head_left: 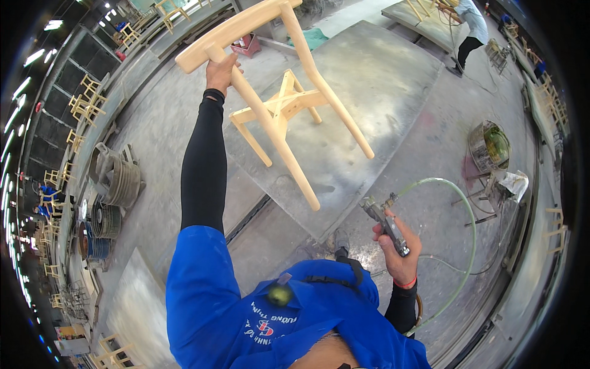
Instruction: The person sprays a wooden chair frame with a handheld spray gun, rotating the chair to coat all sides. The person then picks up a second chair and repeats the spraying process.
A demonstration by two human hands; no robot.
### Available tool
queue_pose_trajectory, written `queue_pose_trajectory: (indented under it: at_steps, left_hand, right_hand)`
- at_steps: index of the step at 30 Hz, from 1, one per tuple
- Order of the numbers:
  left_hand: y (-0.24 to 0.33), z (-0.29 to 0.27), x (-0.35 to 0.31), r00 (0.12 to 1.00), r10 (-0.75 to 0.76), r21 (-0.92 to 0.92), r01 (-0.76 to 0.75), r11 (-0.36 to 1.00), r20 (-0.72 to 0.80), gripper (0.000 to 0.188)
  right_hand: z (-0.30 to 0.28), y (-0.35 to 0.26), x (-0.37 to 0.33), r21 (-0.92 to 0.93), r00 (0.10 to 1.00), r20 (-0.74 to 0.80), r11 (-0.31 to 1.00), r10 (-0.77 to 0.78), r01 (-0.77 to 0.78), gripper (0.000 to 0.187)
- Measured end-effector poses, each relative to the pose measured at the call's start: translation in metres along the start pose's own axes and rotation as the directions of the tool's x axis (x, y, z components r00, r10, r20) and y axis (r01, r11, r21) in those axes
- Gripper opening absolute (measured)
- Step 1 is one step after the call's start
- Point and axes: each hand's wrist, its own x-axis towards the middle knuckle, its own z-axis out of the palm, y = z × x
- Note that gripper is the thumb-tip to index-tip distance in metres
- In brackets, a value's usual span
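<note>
My left hand [222,74] grips a pale wooden chair frame [265,117] by a back post, close under the wide curved top rail. The frame is held out over a large grey metal-topped platform [375,80], with its legs slanting down toward me and crossed braces at its middle; no seat panel shows on it. Lower right, my right hand [401,249] is closed round a spray gun [386,224], its nozzle end pointing up and left toward the chair. A pale green hose [472,230] loops from the gun to the right and back down by my forearm.
A metal drum [490,147] with greenish insides stands at the right by a small metal stand. Stacked buckets [118,178] stand at the left. At the far right a co-worker [472,31] works at another platform. More chair frames [86,104] line a conveyor at the left.
</note>
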Motion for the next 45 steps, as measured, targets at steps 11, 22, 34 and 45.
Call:
queue_pose_trajectory:
  at_steps: [11,22,34,45]
  left_hand:
    - [-0.018,-0.005,0.011,0.99,0.062,0.077,-0.072,0.994,0.126,0.042]
    - [-0.05,-0.001,0.022,0.986,0.102,-0.154,-0.081,0.985,0.129,0.043]
    - [-0.05,-0.012,0.025,1.0,0.025,-0.103,-0.023,0.994,0.017,0.042]
    - [-0.062,-0.043,0.036,0.994,-0.081,0.021,0.083,0.996,-0.074,0.058]
  right_hand:
    - [0.03,-0.01,-0.038,-0.253,0.958,0.186,0.932,-0.218,0.261,0.056]
    - [0.033,0.043,-0.106,-0.526,0.983,0.091,0.846,0.158,-0.087,0.054]
    - [0.013,0.018,-0.067,-0.564,0.971,-0.236,0.82,-0.042,-0.102,0.056]
    - [-0.01,0.057,0.006,-0.54,0.937,0.048,0.781,-0.345,0.315,0.062]
